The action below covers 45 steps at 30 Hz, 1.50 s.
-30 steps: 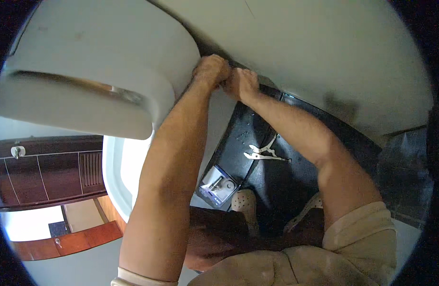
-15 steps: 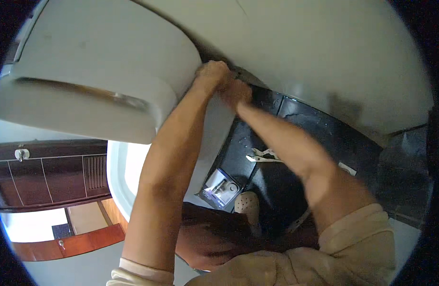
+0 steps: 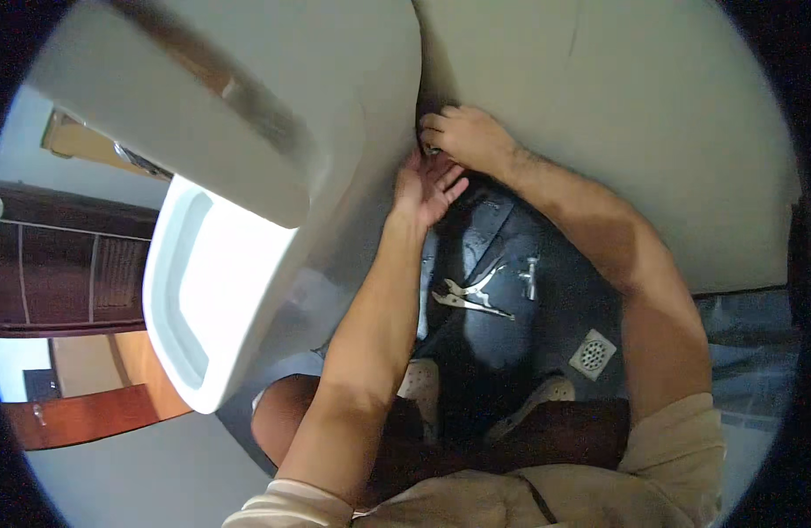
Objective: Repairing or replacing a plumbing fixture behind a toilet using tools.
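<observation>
My right hand [image 3: 469, 139] reaches into the narrow gap between a pale toilet [image 3: 352, 114] and the wall. Its fingers are curled and closed, and a small glint of metal shows beneath them; what they grip is mostly hidden. Just below, my left hand [image 3: 425, 192] is open with its palm turned up and fingers spread, its fingertips close under the right hand. Nothing shows in the left palm. On the dark floor below lie locking pliers [image 3: 477, 299] with jaws apart, and beside them a small chrome valve [image 3: 529, 279].
The toilet's white bowl rim [image 3: 207, 387] juts out at the left. A pale wall [image 3: 634, 106] rises along the right. A square floor drain [image 3: 592, 355] sits in the dark wet tiles [image 3: 502, 334]. My perforated clogs [image 3: 420, 383] are near the bottom. A dark red cabinet [image 3: 58, 264] stands far left.
Both hands were closed together at the gap; the left has turned palm up and opened. My view has shifted, bringing the chrome valve into sight, while a clear-packaged item on the floor no longer shows.
</observation>
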### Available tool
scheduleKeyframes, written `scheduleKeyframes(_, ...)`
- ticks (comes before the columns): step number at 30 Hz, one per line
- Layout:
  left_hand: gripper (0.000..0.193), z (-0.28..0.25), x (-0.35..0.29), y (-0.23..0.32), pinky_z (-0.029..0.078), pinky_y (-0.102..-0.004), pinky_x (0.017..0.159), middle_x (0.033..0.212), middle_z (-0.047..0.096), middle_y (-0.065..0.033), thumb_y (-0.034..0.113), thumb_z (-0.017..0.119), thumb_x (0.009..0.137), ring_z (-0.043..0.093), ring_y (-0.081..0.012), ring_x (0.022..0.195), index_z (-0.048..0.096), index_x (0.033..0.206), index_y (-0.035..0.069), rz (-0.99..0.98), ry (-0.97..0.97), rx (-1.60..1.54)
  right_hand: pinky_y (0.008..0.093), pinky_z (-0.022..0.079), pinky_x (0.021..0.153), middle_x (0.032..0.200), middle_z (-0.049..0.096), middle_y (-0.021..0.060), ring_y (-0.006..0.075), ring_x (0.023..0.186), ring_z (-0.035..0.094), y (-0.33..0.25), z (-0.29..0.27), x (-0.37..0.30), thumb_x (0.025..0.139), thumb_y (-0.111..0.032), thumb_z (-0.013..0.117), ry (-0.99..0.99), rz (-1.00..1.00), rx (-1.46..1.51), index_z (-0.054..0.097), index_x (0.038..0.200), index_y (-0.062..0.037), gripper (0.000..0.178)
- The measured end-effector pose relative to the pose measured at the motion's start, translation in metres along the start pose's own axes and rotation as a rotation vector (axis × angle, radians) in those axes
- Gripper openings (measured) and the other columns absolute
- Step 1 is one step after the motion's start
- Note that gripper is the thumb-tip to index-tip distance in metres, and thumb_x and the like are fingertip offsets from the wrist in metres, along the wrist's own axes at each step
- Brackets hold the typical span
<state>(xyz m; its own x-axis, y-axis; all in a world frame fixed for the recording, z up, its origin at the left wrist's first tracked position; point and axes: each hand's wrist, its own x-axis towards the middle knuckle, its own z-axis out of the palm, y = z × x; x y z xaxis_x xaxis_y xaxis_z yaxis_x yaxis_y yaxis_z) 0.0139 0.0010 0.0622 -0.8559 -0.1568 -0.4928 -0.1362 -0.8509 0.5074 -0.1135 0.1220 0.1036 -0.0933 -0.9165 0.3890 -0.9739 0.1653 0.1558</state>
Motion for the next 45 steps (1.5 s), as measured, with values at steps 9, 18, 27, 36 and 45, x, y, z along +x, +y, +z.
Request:
scheduleKeyframes(9, 0.022, 0.009, 0.000, -0.006, 0.044, -0.0468, 0.089, 0.092, 0.063, -0.0113, 0.025, 0.048, 0.096, 0.059, -0.0266, 0.091, 0.060, 0.097, 0.006, 0.008, -0.081, -0.085, 0.0334, 0.052, 0.073, 0.101, 0.057, 0.0069, 0.0218, 0.079, 0.061, 0.016, 0.000, 0.010, 0.081, -0.016, 0.059, -0.206, -0.069, 0.136, 0.058, 0.106, -0.0111, 0.025)
scheduleKeyframes(18, 0.013, 0.007, 0.016, -0.016, 0.047, -0.0467, 0.089, 0.101, 0.065, -0.0153, 0.011, 0.051, 0.093, 0.059, -0.0303, 0.099, 0.061, 0.098, 0.004, 0.068, -0.003, -0.343, 0.0375, 0.053, 0.063, 0.092, 0.057, 0.0084, 0.0263, 0.070, 0.062, 0.005, -0.011, 0.007, 0.081, -0.019, 0.059, -0.130, -0.010, -0.063, 0.057, 0.101, -0.0107, 0.021)
scheduleKeyframes(27, 0.010, 0.010, 0.022, -0.045, 0.047, -0.0413, 0.089, 0.096, 0.065, -0.0112, 0.011, 0.055, 0.093, 0.060, -0.0230, 0.091, 0.060, 0.098, 0.004, 0.294, -0.134, -0.463, 0.0403, 0.053, 0.054, 0.087, 0.061, 0.0090, 0.0290, 0.064, 0.064, -0.011, -0.015, 0.005, 0.082, -0.018, 0.059, -0.047, 0.166, -0.038, 0.057, 0.095, -0.0103, 0.015)
scheduleKeyframes(36, 0.012, 0.004, 0.038, -0.039, 0.050, -0.0372, 0.088, 0.095, 0.067, -0.0081, 0.011, 0.054, 0.093, 0.063, -0.0203, 0.091, 0.063, 0.097, 0.003, 0.334, -0.263, -0.593, 0.0426, 0.051, 0.056, 0.091, 0.064, 0.0115, 0.0320, 0.069, 0.065, -0.037, -0.031, 0.025, 0.081, -0.020, 0.062, -0.196, 0.525, 0.004, 0.058, 0.100, -0.0074, 0.023)
scheduleKeyframes(45, 0.014, 0.006, 0.029, -0.051, 0.051, -0.0364, 0.086, 0.098, 0.068, -0.0070, 0.015, 0.058, 0.091, 0.064, -0.0190, 0.088, 0.064, 0.101, 0.007, 0.188, -0.292, -0.687, 0.0429, 0.051, 0.069, 0.091, 0.066, 0.0150, 0.0368, 0.081, 0.063, -0.040, 0.007, 0.001, 0.080, -0.018, 0.065, 0.176, 0.653, 0.556, 0.057, 0.110, -0.0051, 0.034)
